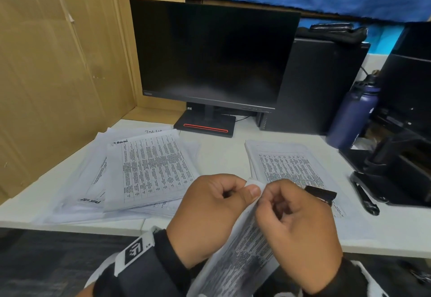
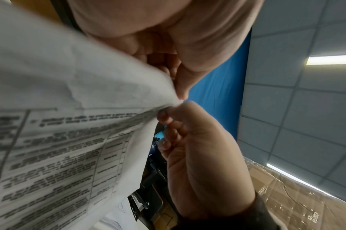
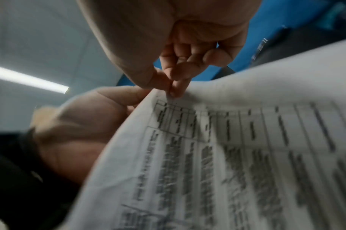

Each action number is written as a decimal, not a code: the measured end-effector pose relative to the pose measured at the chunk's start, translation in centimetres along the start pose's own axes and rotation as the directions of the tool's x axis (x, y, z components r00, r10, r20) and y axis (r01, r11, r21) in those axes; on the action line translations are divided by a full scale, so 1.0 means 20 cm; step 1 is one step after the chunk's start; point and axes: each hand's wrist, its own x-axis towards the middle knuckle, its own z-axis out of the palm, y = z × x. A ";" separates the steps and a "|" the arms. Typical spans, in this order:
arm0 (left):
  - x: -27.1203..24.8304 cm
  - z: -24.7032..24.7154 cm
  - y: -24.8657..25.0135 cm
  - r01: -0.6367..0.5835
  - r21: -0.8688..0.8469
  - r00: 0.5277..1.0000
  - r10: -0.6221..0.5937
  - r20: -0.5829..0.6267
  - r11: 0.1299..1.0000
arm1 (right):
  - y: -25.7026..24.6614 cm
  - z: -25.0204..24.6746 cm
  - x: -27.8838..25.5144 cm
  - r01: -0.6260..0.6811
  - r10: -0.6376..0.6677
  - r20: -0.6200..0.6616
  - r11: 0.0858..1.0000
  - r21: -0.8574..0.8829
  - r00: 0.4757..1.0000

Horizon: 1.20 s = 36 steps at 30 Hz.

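Pinching one top corner of the white paper sheets printed with black tables, both hands hover at the near edge of the white desk. The left hand clamps the corner under its thumb, and the right hand nips it between thumb and forefinger. How many sheets are held cannot be told. Two piles of similar pages lie on the desk: the left pile and the right pile, which carries one small black object. One black monitor stands behind.

I log: monitor at tabletop rear; tower right of it, bottle further right; left pile, right pile before them; sheet nearest me.
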 end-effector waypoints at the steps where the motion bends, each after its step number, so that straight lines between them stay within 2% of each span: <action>1: 0.00 0.00 0.01 0.003 -0.012 1.000 -0.003 -0.001 1.000 | -0.01 0.00 0.00 -0.090 0.086 0.041 0.990 0.112 0.995; 4: 0.01 0.00 0.01 0.019 -0.063 1.000 -0.019 -0.003 0.998 | -0.02 0.01 0.02 -0.272 0.243 0.127 0.903 0.331 0.962; 6: 0.00 0.00 0.01 0.024 -0.083 1.000 -0.024 0.004 0.996 | -0.02 0.02 0.01 -0.320 0.294 0.127 0.842 0.434 0.947; 10: 0.00 0.00 0.02 0.059 -0.161 0.998 -0.057 0.019 0.985 | -0.05 0.04 -0.03 -0.264 0.273 0.058 0.820 0.508 0.960; 14: -0.01 0.01 0.03 0.140 -0.281 0.989 -0.122 0.080 0.949 | -0.05 0.05 -0.08 -0.179 0.218 -0.039 0.879 0.443 0.975; 17: -0.01 0.02 0.02 0.159 -0.312 0.985 -0.132 0.108 0.937 | -0.05 0.06 -0.10 -0.055 0.113 -0.143 0.932 0.359 0.983; 19: -0.02 0.02 0.03 0.163 -0.319 0.983 -0.128 0.129 0.934 | -0.04 0.06 -0.10 0.090 -0.037 -0.209 0.963 0.252 0.977; 22: -0.01 0.02 0.00 0.194 -0.323 0.979 -0.159 0.132 0.927 | -0.03 0.03 -0.06 0.313 -0.290 -0.255 0.948 0.053 0.922; 24: 0.01 0.01 -0.05 0.243 -0.328 0.970 -0.220 0.107 0.913 | -0.02 -0.01 -0.04 0.392 -0.386 -0.262 0.919 -0.032 0.884; 25: 0.01 0.01 -0.06 0.269 -0.334 0.963 -0.252 0.094 0.903 | -0.02 -0.03 -0.02 0.390 -0.387 -0.255 0.920 -0.042 0.886; 27: 0.04 0.00 -0.07 0.300 -0.361 0.953 -0.298 0.065 0.883 | -0.02 -0.06 0.02 0.321 -0.306 -0.189 0.945 0.055 0.933; 29: 0.07 -0.05 -0.04 0.301 -0.405 0.946 -0.323 0.014 0.864 | -0.01 -0.07 0.05 0.253 -0.258 -0.006 0.943 0.216 0.966; 30: 0.10 -0.10 -0.02 0.279 -0.394 0.950 -0.312 -0.020 0.876 | 0.00 -0.07 0.06 0.215 -0.255 0.122 0.939 0.266 0.959; 31: 0.12 -0.17 0.02 0.242 -0.347 0.958 -0.279 -0.062 0.906 | 0.02 -0.08 0.06 0.156 -0.238 0.267 0.943 0.294 0.934; 32: 0.14 -0.24 0.06 0.187 -0.258 0.969 -0.221 -0.111 0.948 | 0.04 -0.07 0.06 0.072 -0.199 0.426 0.952 0.296 0.883; 33: 0.16 -0.31 0.10 0.121 -0.157 0.976 -0.146 -0.164 0.980 | 0.06 -0.06 0.05 -0.013 -0.147 0.580 0.965 0.262 0.801; 34: 0.17 -0.39 0.15 0.045 -0.050 0.973 -0.055 -0.226 0.998 | 0.10 -0.03 0.03 -0.086 -0.090 0.711 0.975 0.207 0.698; 36: 0.19 -0.50 0.23 -0.102 0.082 0.935 0.124 -0.331 0.991 | 0.20 0.05 -0.02 -0.201 0.022 0.871 0.976 0.089 0.492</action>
